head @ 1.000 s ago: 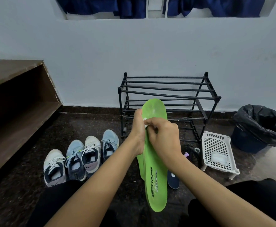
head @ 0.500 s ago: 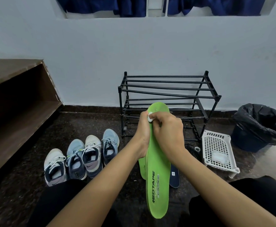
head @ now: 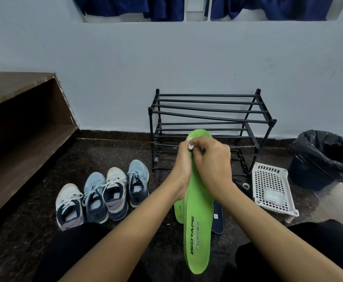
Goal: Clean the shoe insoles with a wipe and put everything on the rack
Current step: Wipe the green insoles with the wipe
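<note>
green insole [head: 198,220], white wipe [head: 190,147], black rack [head: 207,110]

We stretch both bare forearms forward, wrists close together. Our left grip [head: 181,161] curls round the edge of the green insole [head: 199,226]; our right grip [head: 214,165], knuckles up, pinches a white wipe [head: 191,146] against its far end.

Only a white scrap of the wipe [head: 191,146] showed inside the right grip [head: 213,165] — the rest was hidden. A second green insole [head: 178,212] and a dark insole [head: 217,218] lay partly behind the held insole [head: 199,220].
</note>
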The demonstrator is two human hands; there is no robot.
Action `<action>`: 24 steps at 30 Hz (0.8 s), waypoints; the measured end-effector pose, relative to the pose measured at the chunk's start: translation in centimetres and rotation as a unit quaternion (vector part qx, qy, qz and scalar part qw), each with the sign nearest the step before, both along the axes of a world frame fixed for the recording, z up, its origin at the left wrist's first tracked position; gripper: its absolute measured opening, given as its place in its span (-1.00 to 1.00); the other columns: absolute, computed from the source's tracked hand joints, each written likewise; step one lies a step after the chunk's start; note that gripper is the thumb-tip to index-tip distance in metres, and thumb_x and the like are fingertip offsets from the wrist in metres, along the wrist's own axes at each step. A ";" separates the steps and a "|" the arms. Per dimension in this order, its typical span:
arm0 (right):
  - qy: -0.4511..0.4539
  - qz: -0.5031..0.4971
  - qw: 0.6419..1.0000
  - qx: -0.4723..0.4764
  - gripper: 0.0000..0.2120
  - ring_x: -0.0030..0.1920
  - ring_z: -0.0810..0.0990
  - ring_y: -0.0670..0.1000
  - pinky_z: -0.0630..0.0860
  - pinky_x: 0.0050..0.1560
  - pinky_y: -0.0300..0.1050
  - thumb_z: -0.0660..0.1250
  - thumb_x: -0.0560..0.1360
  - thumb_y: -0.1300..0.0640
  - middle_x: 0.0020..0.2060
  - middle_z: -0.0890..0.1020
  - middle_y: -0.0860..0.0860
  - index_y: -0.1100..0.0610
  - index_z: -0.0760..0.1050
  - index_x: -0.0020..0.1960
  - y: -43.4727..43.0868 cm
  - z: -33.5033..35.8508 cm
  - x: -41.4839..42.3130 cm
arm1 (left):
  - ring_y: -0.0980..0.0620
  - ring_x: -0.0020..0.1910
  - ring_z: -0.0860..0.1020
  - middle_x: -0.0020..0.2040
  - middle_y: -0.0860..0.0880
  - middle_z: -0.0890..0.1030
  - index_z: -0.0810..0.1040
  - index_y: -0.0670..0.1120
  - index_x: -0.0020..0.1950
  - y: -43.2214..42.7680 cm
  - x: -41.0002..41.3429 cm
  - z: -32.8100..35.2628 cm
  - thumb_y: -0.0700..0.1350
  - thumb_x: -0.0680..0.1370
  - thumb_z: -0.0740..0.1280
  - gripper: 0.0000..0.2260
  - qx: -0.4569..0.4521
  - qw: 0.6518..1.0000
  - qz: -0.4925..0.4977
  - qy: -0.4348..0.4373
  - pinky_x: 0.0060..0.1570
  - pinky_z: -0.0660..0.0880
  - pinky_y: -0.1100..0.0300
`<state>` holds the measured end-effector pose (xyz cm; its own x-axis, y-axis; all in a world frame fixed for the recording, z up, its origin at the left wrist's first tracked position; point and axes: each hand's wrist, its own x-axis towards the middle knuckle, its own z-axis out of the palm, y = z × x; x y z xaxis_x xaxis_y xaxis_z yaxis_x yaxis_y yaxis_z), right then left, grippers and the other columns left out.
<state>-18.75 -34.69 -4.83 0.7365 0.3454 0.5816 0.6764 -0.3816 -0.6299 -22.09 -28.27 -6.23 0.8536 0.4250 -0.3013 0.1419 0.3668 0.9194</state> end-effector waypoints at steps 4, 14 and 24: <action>-0.002 -0.003 1.000 -0.014 -0.78 -0.20 0.62 0.07 0.43 -0.14 -0.18 0.31 0.39 0.37 -0.24 0.68 0.00 0.13 0.65 -0.11 0.0 -0.5 -0.5 | -0.05 -0.12 0.52 -0.32 0.00 0.56 0.52 -0.03 -0.32 0.3 -0.2 -0.1 0.19 0.54 0.04 -0.56 0.011 1.000 -0.004 0.007 -0.06 0.41 0.03; 0.043 0.055 0.998 -0.001 -0.76 -0.27 0.57 -0.08 0.43 -0.13 -0.28 0.31 0.40 0.36 -0.25 0.68 -0.04 0.11 0.66 -0.08 -0.1 -0.7 -2.0 | -0.11 -0.06 0.57 -0.17 -0.13 0.61 0.57 -0.14 -0.18 1.9 -0.5 0.2 0.25 0.58 -0.02 -0.43 0.016 0.999 0.033 0.034 0.09 0.50 -0.03; 0.047 0.025 0.998 0.024 -0.76 -0.26 0.57 -0.08 0.42 -0.15 -0.31 0.33 0.39 0.37 -0.25 0.67 -0.06 0.09 0.66 -0.11 -0.2 -0.5 -1.0 | -0.09 -0.05 0.50 -0.30 -0.03 0.55 0.52 -0.03 -0.31 1.2 -0.2 0.2 0.23 0.48 0.05 -0.56 0.015 1.000 -0.002 0.021 0.00 0.40 -0.01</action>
<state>-19.72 -34.94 -5.33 0.7716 0.3554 0.5276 0.6304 -0.3167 -0.7087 -22.24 -27.12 -6.06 0.8419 0.4320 -0.3234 0.1814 0.3378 0.9236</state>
